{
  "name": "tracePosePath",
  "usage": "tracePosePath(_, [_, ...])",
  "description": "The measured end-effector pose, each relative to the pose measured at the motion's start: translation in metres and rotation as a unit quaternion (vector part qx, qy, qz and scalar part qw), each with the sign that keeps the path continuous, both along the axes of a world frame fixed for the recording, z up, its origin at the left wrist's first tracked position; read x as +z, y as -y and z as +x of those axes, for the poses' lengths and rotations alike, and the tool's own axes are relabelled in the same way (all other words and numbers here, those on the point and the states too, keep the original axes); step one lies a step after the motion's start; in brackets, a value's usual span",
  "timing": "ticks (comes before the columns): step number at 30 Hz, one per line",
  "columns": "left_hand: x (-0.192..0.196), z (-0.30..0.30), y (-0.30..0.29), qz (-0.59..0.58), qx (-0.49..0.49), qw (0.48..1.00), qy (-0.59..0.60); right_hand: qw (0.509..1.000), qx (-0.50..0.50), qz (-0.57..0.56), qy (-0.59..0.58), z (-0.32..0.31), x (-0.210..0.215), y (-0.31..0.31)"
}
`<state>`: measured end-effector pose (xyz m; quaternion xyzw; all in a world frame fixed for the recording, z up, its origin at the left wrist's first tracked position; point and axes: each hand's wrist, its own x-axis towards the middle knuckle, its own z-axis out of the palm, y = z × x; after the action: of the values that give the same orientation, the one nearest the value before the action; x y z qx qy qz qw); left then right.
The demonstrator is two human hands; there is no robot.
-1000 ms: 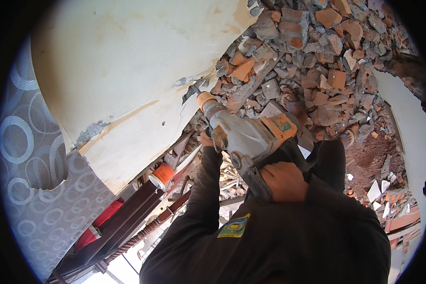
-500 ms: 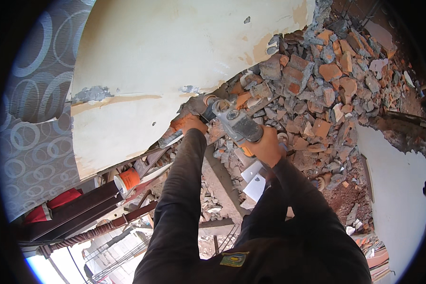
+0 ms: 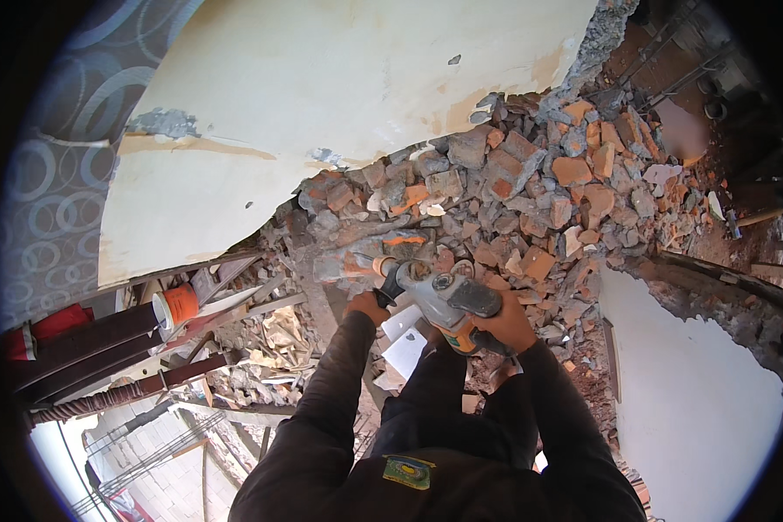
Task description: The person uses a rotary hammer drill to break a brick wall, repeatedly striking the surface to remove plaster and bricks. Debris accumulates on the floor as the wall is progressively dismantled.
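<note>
A grey and orange rotary hammer [image 3: 444, 300] is held in front of my body, its nose toward the upper left. My left hand [image 3: 368, 307] is closed around the black side handle near the front. At the rear, my right hand [image 3: 506, 325] grips the main handle. Just ahead of the nose lies a dusty chunk of brick masonry [image 3: 335, 265], and I cannot tell whether the tool touches it. Beyond is the ragged edge of a cream-painted wall [image 3: 322, 87], with a gap between it and the tool.
Broken bricks and mortar [image 3: 531, 191] are heaped along the wall and to the right. Another white wall piece [image 3: 696, 365] stands at the right. On the left are an orange and white bucket [image 3: 178, 306], dark beams [image 3: 87, 348] and circle-patterned wall covering [image 3: 52, 209]. White sheets [image 3: 404, 348] lie by my legs.
The rotary hammer and both hands have drawn back from the wall's broken edge toward my body. A brick chunk now shows ahead of the nose. The view has shifted.
</note>
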<state>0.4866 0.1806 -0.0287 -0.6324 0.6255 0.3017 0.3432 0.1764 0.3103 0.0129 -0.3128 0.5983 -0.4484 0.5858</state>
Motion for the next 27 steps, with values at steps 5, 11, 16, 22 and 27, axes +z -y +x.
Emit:
tracePosePath(5, [0.006, -0.056, -0.102, -0.063, -0.030, 0.991, -0.111, 0.995, 0.010, 0.066, 0.075, -0.051, 0.056, -0.112])
tracePosePath(11, [0.009, -0.143, -0.226, -0.010, -0.067, 0.987, -0.144, 0.991, 0.008, 0.131, 0.018, -0.112, 0.145, -0.240])
tracePosePath(16, [0.000, -0.200, -0.307, 0.065, -0.132, 0.981, -0.129, 0.988, 0.014, 0.153, 0.003, -0.147, 0.185, -0.310])
tracePosePath(22, [0.021, -0.209, -0.334, 0.085, -0.119, 0.975, -0.167, 0.989, -0.015, 0.142, 0.025, -0.156, 0.159, -0.363])
tracePosePath(27, [0.041, -0.208, -0.331, 0.095, -0.133, 0.973, -0.165, 0.982, -0.052, 0.181, -0.028, -0.134, 0.134, -0.370])
